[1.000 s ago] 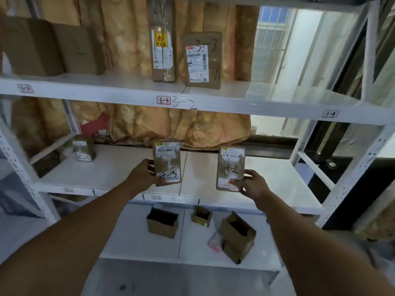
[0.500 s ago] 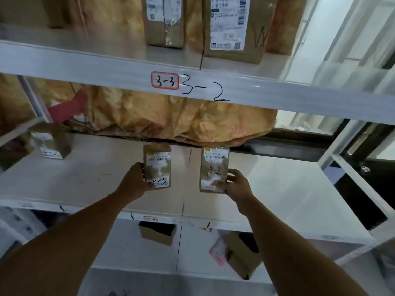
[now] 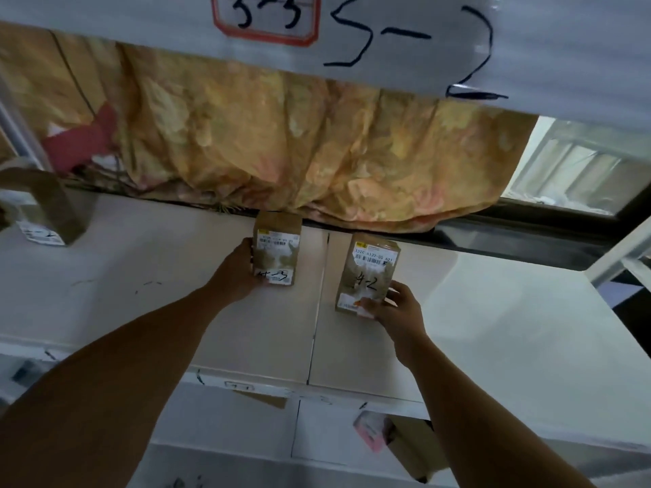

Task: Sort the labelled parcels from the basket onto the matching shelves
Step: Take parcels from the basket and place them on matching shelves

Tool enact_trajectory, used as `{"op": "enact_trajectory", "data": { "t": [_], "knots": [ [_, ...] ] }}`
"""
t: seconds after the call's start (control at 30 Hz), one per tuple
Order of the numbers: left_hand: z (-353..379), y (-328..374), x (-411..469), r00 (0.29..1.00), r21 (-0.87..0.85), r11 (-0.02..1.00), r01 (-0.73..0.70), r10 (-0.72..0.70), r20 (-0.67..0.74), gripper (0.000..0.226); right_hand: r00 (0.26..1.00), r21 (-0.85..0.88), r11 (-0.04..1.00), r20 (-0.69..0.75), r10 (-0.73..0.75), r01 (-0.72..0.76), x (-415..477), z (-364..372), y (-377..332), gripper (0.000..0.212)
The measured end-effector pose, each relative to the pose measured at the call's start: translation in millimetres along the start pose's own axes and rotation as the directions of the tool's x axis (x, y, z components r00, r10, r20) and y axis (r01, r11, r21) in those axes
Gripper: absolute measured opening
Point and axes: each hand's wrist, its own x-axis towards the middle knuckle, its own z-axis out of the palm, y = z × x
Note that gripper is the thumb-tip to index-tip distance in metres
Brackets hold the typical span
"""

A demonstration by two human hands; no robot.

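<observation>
Two small brown parcels stand upright on the white middle shelf (image 3: 493,329). The left parcel (image 3: 278,246), handwritten "4-3", sits just left of the seam between the shelf boards; my left hand (image 3: 236,269) grips its left side. The right parcel (image 3: 371,271), marked "4-2", stands right of the seam; my right hand (image 3: 394,309) holds its lower right corner with thumb on the front label and fingers around the side. The basket is out of view.
Close overhead runs the upper shelf beam (image 3: 387,37), labelled "3-3" and "3-2". An orange cloth (image 3: 299,153) hangs behind the shelf. Another brown parcel (image 3: 45,209) stands at far left. Cardboard boxes (image 3: 415,449) lie on the lower shelf.
Both hands have pushed the parcels forward onto the middle shelf and lowered them there. The view has moved much closer to the shelf.
</observation>
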Motion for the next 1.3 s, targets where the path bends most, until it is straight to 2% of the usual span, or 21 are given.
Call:
{"op": "enact_trajectory", "data": {
  "t": [0.2,0.43,0.53,0.67,0.8,0.87,0.93,1.03,1.17,1.3],
  "knots": [
    [16,13,26,0.997,-0.013,0.998,-0.069,0.07,0.038,0.073,1.0,0.043,0.999,0.003,-0.008,0.008,19,-3,4,0.053],
    [22,6,29,0.999,-0.02,0.999,-0.046,0.046,0.028,0.073,1.0,0.043,0.999,-0.003,0.001,-0.001,23,-3,5,0.052],
    [27,7,25,1.0,-0.027,1.0,0.008,-0.008,-0.003,0.077,1.0,0.027,1.0,-0.013,0.007,-0.006,16,-2,3,0.051],
    [29,9,9,0.99,-0.021,0.99,0.138,-0.138,-0.027,0.094,1.0,0.031,1.0,-0.028,0.007,-0.006,0,-2,-2,0.052],
    [26,19,-33,0.974,-0.056,0.974,0.221,-0.224,-0.047,0.076,1.0,0.021,1.0,-0.027,-0.007,0.007,-27,0,-10,0.055],
    [18,29,-56,0.979,-0.079,0.976,0.204,-0.202,0.027,0.061,0.999,0.008,1.0,-0.025,-0.023,0.024,-43,3,-18,0.057],
    [2,49,-79,0.973,-0.236,0.949,0.211,-0.182,0.14,0.061,0.999,-0.008,0.999,-0.028,-0.043,0.043,-60,7,-31,0.059],
    [-20,87,-110,0.954,-0.469,0.852,0.233,-0.108,0.278,0.055,0.997,-0.03,0.997,-0.026,-0.073,0.072,-91,14,-57,0.061],
    [-46,133,-159,0.947,-0.558,0.81,0.181,0.011,0.322,0.073,0.992,-0.089,0.989,-0.018,-0.123,0.121,-145,24,-88,0.069],
    [-68,166,-212,0.953,-0.583,0.81,0.054,0.133,0.273,0.05,0.982,-0.14,0.973,-0.027,-0.187,0.182,-205,32,-107,0.059]
  ]
}}
